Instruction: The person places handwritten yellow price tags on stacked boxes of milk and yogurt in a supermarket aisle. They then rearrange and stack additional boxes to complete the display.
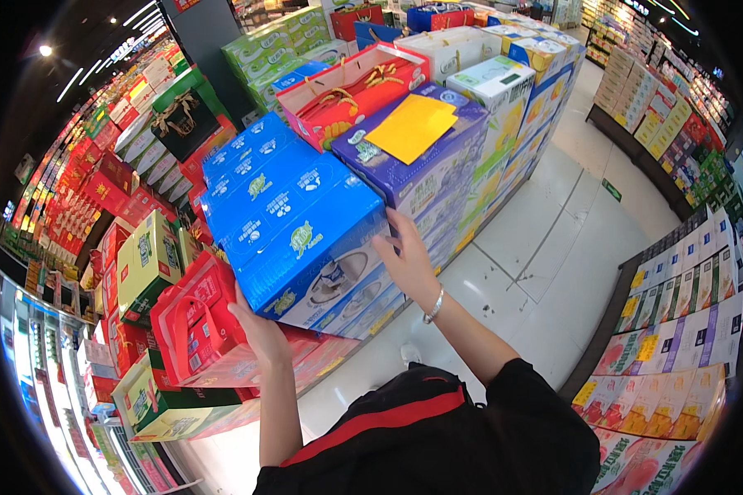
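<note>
A blue carton with green and white print [309,235] tops a stack of similar boxes before me. My left hand [260,334] lies against its near left corner, fingers along the side by a red gift bag [192,322]. My right hand [402,253] touches the right end of the same carton, thumb and fingers apart at its edge. Neither hand is plainly closed around it; whether the carton's weight is on them cannot be told. Just beyond, a purple carton [433,167] bears a yellow paper sheet [412,128]. Behind it stands an open red gift box with gold cord handles [359,93].
Stacked white and green cartons [495,80] continue the row away from me. Red and pale green gift boxes [148,260] stand on the left. Across the tiled floor [508,260], a low display of cartons [669,346] lines the right side. A dark pillar [204,49] rises behind.
</note>
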{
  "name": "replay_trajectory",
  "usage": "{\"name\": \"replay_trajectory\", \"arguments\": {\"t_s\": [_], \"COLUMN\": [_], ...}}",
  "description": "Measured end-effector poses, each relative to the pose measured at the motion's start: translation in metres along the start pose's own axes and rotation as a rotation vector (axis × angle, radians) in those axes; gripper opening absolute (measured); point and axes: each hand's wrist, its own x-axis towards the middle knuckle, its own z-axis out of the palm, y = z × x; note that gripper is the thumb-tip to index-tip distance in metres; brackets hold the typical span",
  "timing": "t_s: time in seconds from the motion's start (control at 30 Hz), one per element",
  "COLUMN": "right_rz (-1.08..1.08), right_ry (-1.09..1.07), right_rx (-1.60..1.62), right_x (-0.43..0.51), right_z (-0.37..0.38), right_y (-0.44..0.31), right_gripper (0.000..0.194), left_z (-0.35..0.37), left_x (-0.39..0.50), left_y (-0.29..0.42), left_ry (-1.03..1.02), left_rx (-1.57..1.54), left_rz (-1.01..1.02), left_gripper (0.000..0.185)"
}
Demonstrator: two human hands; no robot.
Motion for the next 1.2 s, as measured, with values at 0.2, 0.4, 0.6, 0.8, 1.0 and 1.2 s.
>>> {"name": "replay_trajectory", "arguments": {"t_s": [0.2, 0.4, 0.6, 0.8, 1.0, 1.2], "right_rz": [0.06, -0.091, -0.361, -0.276, -0.103, 0.012], "right_ry": [-0.121, 0.067, 0.123, 0.128, 0.209, 0.296], "right_rx": [0.012, -0.146, -0.443, -0.386, -0.343, -0.389], "right_x": [0.001, 0.03, 0.063, 0.056, 0.038, 0.025], "right_z": [-0.031, -0.088, -0.127, -0.133, -0.143, -0.138], "right_y": [-0.003, -0.024, -0.038, -0.018, 0.002, -0.002], "right_gripper": [0.048, 0.023, 0.02, 0.021, 0.019, 0.017], "left_z": [0.025, 0.06, 0.155, 0.254, 0.284, 0.283], "left_x": [-0.022, 0.005, 0.104, 0.189, 0.223, 0.217], "left_y": [0.025, 0.092, 0.103, 0.046, 0.026, 0.011], "left_ry": [0.001, -0.265, -0.701, -0.83, -0.896, -0.859], "left_rx": [0.482, 1.018, 1.279, 1.634, 1.598, 1.547], "left_rz": [0.449, 0.819, 0.924, 0.974, 0.878, 0.893], "left_gripper": [0.057, 0.042, 0.045, 0.05, 0.038, 0.027]}}
